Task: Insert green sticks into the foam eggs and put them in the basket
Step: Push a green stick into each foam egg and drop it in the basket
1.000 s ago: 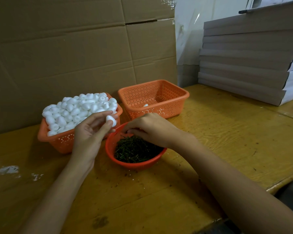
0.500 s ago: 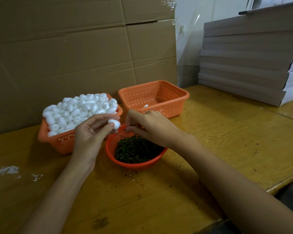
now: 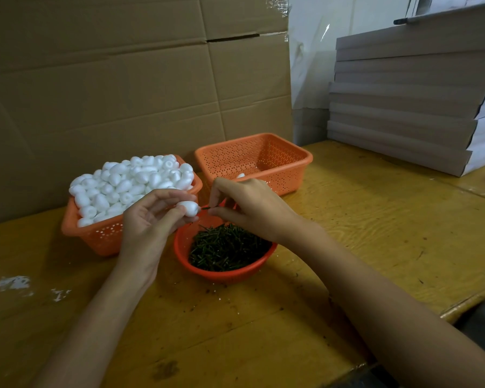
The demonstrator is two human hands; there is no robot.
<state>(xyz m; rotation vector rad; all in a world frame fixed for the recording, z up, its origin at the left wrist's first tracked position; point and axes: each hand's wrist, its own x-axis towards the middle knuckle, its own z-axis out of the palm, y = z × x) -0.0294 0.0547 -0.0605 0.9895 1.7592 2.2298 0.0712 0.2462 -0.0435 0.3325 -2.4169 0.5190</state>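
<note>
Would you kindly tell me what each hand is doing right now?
Left hand: holding a foam egg.
Right hand: pinching a green stick at the egg's tip.

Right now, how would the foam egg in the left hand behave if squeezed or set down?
Probably very light: the left hand holds the egg in a mere pinch. Likely fragile: white crumbs lie on the table. Rounded, so it may roll.

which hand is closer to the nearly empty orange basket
Right. The right hand is just in front of the orange basket; the left hand holds a foam egg farther left.
</note>
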